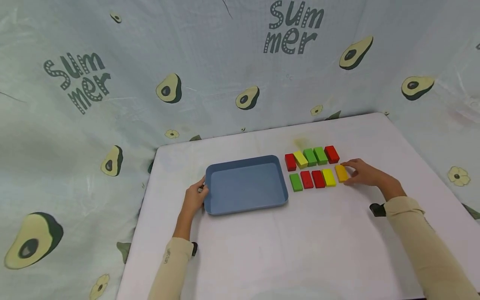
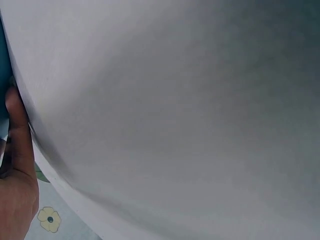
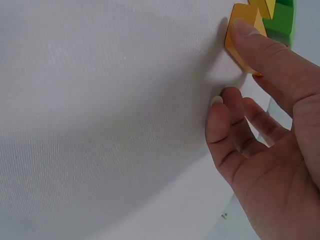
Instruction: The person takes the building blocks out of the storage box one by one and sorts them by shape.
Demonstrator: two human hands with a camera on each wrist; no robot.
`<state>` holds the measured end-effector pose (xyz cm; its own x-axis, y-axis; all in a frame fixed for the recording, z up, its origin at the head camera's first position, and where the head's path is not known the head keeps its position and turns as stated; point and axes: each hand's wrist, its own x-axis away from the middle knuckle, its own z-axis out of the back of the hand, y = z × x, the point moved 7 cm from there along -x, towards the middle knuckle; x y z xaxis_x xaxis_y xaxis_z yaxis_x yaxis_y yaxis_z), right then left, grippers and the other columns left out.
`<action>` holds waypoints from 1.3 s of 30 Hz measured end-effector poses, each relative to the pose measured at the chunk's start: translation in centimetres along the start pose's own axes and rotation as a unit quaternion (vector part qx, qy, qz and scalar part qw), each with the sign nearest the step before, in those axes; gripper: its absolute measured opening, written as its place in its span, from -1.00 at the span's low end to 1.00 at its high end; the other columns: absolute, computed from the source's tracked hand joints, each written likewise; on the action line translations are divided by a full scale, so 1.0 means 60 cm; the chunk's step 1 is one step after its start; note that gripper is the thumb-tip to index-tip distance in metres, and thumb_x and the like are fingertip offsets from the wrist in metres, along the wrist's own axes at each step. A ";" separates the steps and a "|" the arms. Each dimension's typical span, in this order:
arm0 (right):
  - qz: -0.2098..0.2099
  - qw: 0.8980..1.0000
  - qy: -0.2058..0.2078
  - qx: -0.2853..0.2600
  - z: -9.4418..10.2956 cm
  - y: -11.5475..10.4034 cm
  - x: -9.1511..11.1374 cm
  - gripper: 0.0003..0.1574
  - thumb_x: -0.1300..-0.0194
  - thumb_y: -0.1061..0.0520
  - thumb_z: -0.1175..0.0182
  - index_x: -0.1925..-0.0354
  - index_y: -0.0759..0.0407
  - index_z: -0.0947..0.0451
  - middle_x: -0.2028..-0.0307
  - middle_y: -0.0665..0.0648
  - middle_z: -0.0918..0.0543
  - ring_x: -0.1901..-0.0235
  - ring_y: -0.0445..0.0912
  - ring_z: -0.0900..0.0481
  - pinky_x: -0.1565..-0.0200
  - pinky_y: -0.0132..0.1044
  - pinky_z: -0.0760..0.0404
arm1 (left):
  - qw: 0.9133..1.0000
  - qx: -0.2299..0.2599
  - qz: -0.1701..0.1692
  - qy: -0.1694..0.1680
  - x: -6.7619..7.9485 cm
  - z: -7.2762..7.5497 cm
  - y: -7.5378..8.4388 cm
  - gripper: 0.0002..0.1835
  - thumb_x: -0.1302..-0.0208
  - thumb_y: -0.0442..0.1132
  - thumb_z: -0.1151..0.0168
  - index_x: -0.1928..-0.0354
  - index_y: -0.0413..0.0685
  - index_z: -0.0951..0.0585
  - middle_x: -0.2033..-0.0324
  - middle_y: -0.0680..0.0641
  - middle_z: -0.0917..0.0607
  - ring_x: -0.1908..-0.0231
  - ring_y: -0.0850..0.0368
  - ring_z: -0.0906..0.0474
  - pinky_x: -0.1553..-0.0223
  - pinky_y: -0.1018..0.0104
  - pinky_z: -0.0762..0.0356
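My left hand grips the left edge of a blue-grey rectangular tray; in the left wrist view only part of that hand and a sliver of tray show. My right hand pinches an orange-yellow block between thumb and finger at the right end of the front row. The right wrist view shows the thumb on the block, the other fingers loosely bent. Left of it in that row stand a yellow block, red blocks and a green block.
Behind is a second row with red, green and yellow blocks, its left end beside the tray. All stand on a white table. A cloth with avocado prints hangs behind the table.
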<state>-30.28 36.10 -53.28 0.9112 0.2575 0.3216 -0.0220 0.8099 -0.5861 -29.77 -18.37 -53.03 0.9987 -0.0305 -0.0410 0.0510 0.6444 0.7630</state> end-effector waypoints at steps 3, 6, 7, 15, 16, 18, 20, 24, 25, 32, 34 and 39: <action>-0.007 1.000 -0.009 0.006 -0.010 -0.001 -0.004 -0.02 -0.12 0.02 -0.35 -0.34 0.37 -0.13 -0.20 0.54 0.00 0.02 0.32 -0.37 0.02 0.11 -0.46 | 1.000 -0.001 0.007 -0.004 0.000 0.001 -0.006 -0.48 -0.33 -0.27 -0.01 -0.35 -0.08 -0.33 0.12 -0.25 -0.58 0.54 0.09 -0.46 0.64 0.27 -0.43; -0.015 1.000 -0.013 0.012 -0.016 0.004 -0.008 -0.01 -0.12 0.03 -0.35 -0.36 0.33 -0.13 -0.21 0.53 0.00 0.01 0.32 -0.37 0.02 0.10 -0.46 | 1.000 0.006 0.012 -0.008 0.001 -0.003 -0.010 -0.47 -0.33 -0.27 -0.01 -0.35 -0.09 -0.33 0.12 -0.26 -0.57 0.56 0.11 -0.45 0.66 0.27 -0.43; -0.019 1.000 -0.013 0.012 -0.017 0.007 -0.008 -0.02 -0.12 0.03 -0.35 -0.37 0.33 -0.13 -0.21 0.52 0.00 0.00 0.31 -0.36 0.01 0.11 -0.46 | 1.000 0.008 0.012 -0.009 0.001 -0.004 -0.011 -0.47 -0.33 -0.27 -0.01 -0.35 -0.09 -0.33 0.13 -0.26 -0.57 0.56 0.11 -0.45 0.67 0.26 -0.44; -0.027 1.000 -0.007 0.008 -0.027 0.020 0.014 0.16 -0.13 -0.12 -0.32 -0.43 0.33 0.06 -0.23 0.54 -0.05 -0.02 0.30 -0.33 -0.03 0.18 -0.37 | 1.000 0.001 0.009 -0.010 0.009 -0.014 -0.011 -0.48 -0.33 -0.28 -0.02 -0.34 -0.09 -0.35 0.17 -0.23 -0.59 0.55 0.11 -0.47 0.64 0.29 -0.44; -0.027 1.000 0.003 0.013 -0.024 0.022 0.017 0.14 -0.17 -0.15 -0.28 -0.42 0.36 0.07 -0.23 0.54 -0.07 -0.03 0.32 -0.32 -0.05 0.21 -0.35 | 1.000 0.001 0.008 -0.010 0.010 -0.014 -0.011 -0.48 -0.32 -0.28 -0.02 -0.34 -0.10 -0.34 0.17 -0.24 -0.59 0.55 0.11 -0.46 0.64 0.29 -0.44; -0.032 0.999 0.028 0.022 -0.016 0.025 0.021 0.07 -0.27 -0.18 -0.16 -0.41 0.39 0.08 -0.22 0.56 -0.11 -0.07 0.37 -0.27 -0.07 0.25 -0.28 | 1.000 0.005 0.009 -0.009 0.014 -0.015 -0.011 -0.48 -0.33 -0.28 -0.03 -0.34 -0.10 -0.34 0.17 -0.24 -0.59 0.56 0.12 -0.45 0.65 0.28 -0.43; -0.036 0.997 0.060 0.036 -0.003 0.027 0.022 -0.05 -0.38 -0.18 0.01 -0.40 0.42 0.06 -0.22 0.57 -0.12 -0.13 0.40 -0.20 -0.10 0.29 -0.20 | 1.000 0.007 0.010 -0.008 0.016 -0.015 -0.011 -0.48 -0.33 -0.28 -0.02 -0.34 -0.10 -0.34 0.17 -0.24 -0.58 0.58 0.13 -0.44 0.66 0.28 -0.43; -0.031 0.990 0.130 0.054 0.022 0.030 0.023 -0.19 -0.48 -0.16 0.23 -0.39 0.41 0.01 -0.23 0.59 -0.10 -0.19 0.43 -0.08 -0.14 0.31 -0.08 | 1.000 0.009 0.010 -0.001 0.017 -0.011 -0.008 -0.48 -0.33 -0.28 -0.02 -0.34 -0.09 -0.34 0.17 -0.24 -0.58 0.61 0.14 -0.42 0.68 0.28 -0.42; -0.023 0.987 0.148 0.060 0.027 0.031 0.023 -0.21 -0.49 -0.15 0.24 -0.39 0.40 -0.01 -0.23 0.59 -0.09 -0.19 0.44 -0.06 -0.14 0.32 -0.07 | 1.000 0.007 0.008 0.000 0.015 -0.011 -0.008 -0.48 -0.33 -0.28 -0.02 -0.34 -0.09 -0.34 0.18 -0.24 -0.58 0.61 0.14 -0.42 0.67 0.29 -0.41; 0.000 0.967 0.230 0.108 0.041 0.038 0.026 -0.22 -0.48 -0.17 0.24 -0.39 0.33 -0.04 -0.29 0.53 -0.04 -0.18 0.49 0.00 -0.09 0.41 0.00 | 1.000 -0.008 -0.002 0.000 0.007 -0.010 -0.006 -0.48 -0.32 -0.30 -0.03 -0.33 -0.14 -0.34 0.21 -0.24 -0.60 0.57 0.14 -0.44 0.62 0.32 -0.39; -0.005 0.964 0.238 0.121 0.039 0.040 0.026 -0.20 -0.46 -0.20 0.24 -0.40 0.31 -0.01 -0.32 0.50 0.01 -0.21 0.48 0.05 -0.09 0.42 0.03 | 1.000 -0.007 -0.002 0.001 0.006 -0.010 -0.007 -0.48 -0.32 -0.30 -0.03 -0.33 -0.13 -0.35 0.22 -0.24 -0.60 0.59 0.13 -0.44 0.64 0.33 -0.38; 0.000 0.956 0.248 0.155 0.037 0.035 0.027 -0.19 -0.41 -0.18 0.12 -0.40 0.29 -0.04 -0.35 0.47 0.04 -0.27 0.43 0.12 -0.17 0.37 0.16 | 1.000 -0.004 -0.010 0.022 0.010 -0.004 -0.012 -0.51 -0.36 -0.23 -0.04 -0.31 -0.17 -0.38 0.21 -0.25 -0.62 0.54 0.08 -0.52 0.60 0.31 -0.44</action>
<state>-29.78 39.39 -52.38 0.9925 0.0380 -0.1163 -0.0728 0.9472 -0.3121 -29.23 -18.69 -53.74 0.9964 -0.0101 -0.0838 0.0702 0.6503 0.7564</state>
